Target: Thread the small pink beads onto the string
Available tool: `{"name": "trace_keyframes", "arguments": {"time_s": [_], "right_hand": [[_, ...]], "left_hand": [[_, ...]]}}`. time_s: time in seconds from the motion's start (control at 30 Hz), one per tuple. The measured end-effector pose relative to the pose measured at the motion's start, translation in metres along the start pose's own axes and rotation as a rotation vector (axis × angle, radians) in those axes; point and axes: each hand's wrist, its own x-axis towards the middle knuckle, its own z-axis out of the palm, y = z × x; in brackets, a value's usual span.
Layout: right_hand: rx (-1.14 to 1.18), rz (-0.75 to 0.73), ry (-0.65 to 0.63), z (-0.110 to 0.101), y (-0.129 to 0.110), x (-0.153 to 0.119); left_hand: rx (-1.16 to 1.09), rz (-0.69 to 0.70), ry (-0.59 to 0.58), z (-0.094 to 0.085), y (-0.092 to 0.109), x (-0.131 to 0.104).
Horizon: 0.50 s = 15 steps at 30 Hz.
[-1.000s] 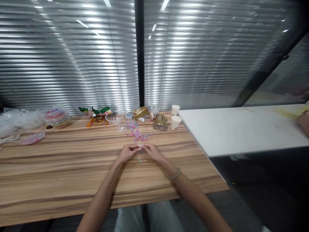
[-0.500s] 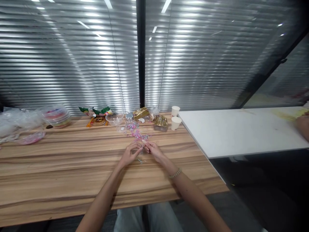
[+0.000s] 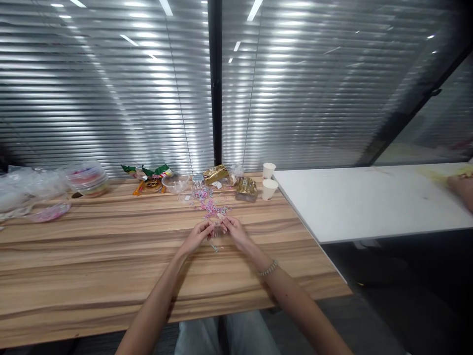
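Note:
My left hand is closed, thumb and fingertips pinched together on something too small to make out. Right beside it, my right hand is pinched too, with a small pale piece showing at its fingertips. The two sets of fingertips nearly meet over the wooden table. Just beyond them lies a loose spread of small pink, white and greyish bead-like bits. Between my forearms, a few thin greyish pieces rest on the tabletop. A beaded bracelet circles my right wrist.
Along the back stand a clear bowl, a small lidded jar, gold packets, green snack bags and two paper cups. Stacked tubs sit left. Another person's hand is over the white table.
My left fingers have drawn together into a tighter pinch and lowered slightly. My right hand stays nearly in place. The other person's hand at far right has shifted a little left.

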Motion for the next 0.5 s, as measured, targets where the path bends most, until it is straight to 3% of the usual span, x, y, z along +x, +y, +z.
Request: {"name": "trace_keyframes", "arguments": {"time_s": [0.13,0.27,0.37,0.5], "right_hand": [[-0.154,-0.083,-0.033,-0.001,0.005,0.001],[-0.520,-0.233,-0.191,-0.005,0.004,-0.004],[-0.838,-0.369,-0.298,-0.008,0.000,-0.008],[-1.109,-0.415,-0.301,-0.011,-0.002,-0.011]], "left_hand": [[-0.202,-0.142,0.062,0.004,-0.009,0.006],[-0.330,-0.202,0.159,0.004,-0.009,0.007],[-0.331,-0.210,0.215,0.002,-0.010,0.006],[-0.211,-0.146,0.260,-0.001,-0.016,0.006]]}}
